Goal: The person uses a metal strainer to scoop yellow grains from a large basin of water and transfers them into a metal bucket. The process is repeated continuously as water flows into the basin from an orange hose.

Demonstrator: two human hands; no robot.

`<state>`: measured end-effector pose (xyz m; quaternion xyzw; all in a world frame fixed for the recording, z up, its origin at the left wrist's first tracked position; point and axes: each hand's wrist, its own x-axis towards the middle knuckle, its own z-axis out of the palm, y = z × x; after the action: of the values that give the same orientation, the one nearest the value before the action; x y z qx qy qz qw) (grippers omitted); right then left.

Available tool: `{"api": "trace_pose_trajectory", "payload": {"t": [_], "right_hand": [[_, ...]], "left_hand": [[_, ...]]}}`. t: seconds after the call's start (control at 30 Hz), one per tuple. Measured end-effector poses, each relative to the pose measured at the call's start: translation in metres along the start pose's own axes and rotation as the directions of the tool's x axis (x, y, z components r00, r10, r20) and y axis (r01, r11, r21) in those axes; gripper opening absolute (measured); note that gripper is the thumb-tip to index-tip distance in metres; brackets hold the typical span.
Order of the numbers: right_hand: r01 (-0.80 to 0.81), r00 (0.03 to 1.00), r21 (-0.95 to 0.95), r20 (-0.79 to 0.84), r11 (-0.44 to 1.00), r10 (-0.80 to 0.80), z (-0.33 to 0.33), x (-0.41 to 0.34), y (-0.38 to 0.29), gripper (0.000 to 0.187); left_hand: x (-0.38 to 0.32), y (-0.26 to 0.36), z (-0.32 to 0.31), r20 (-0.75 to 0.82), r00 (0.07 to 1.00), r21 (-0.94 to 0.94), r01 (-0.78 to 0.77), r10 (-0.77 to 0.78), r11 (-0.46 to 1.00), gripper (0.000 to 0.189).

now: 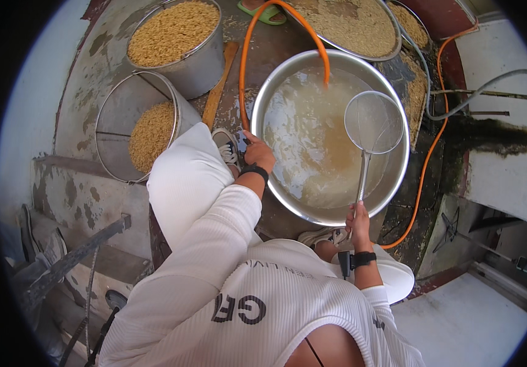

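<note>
My right hand (pixel 359 220) is closed around the handle of a round fine-mesh strainer (pixel 373 123), which is over the right side of a wide metal basin (pixel 260 87). Cloudy water with a brownish patch fills much of the basin. An orange hose (pixel 243 69) loops over the basin's far rim, its end at the water. My left hand (pixel 259 152) is at the basin's left rim, its index finger reaching to the hose's lower part; whether it grips the hose or the rim I cannot tell.
To the left, a metal bucket (pixel 185 110) lies tilted with grain inside; behind it stands a bucket of grain (pixel 171 34). A wooden board (pixel 220 87) lies beside them. A wide pan of grain (pixel 350 25) adjoins the basin's far side. A person's green sandal (pixel 270 14) shows beyond. A grey hose (pixel 470 106) runs at right.
</note>
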<state>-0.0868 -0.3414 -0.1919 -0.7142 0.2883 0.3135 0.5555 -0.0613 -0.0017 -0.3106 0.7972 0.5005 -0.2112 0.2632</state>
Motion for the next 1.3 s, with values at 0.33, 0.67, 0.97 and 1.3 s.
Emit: {"api": "trace_pose_trajectory", "payload": {"t": [0.33, 0.67, 0.97, 1.3], "right_hand": [[-0.164, 0.945, -0.069, 0.275, 0.984, 0.177, 0.024, 0.057, 0.049, 0.037], [-0.054, 0.979, 0.139, 0.200, 0.989, 0.026, -0.004, 0.083, 0.005, 0.036], [-0.260, 0.963, -0.120, 0.044, 0.958, 0.267, -0.078, 0.024, 0.029, 0.039], [-0.308, 0.916, -0.094, 0.241, 0.947, 0.322, -0.021, 0.029, 0.042, 0.039]], "left_hand": [[-0.015, 0.007, -0.023, 0.115, 0.993, 0.086, -0.029, 0.019, 0.996, 0.094], [-0.008, 0.001, -0.016, 0.077, 0.995, 0.143, -0.068, 0.057, 0.987, 0.101], [-0.013, 0.007, -0.022, 0.116, 0.993, 0.157, -0.032, 0.014, 0.987, 0.099], [-0.017, 0.011, -0.026, 0.094, 0.996, 0.151, -0.003, -0.012, 0.988, 0.097]]}}
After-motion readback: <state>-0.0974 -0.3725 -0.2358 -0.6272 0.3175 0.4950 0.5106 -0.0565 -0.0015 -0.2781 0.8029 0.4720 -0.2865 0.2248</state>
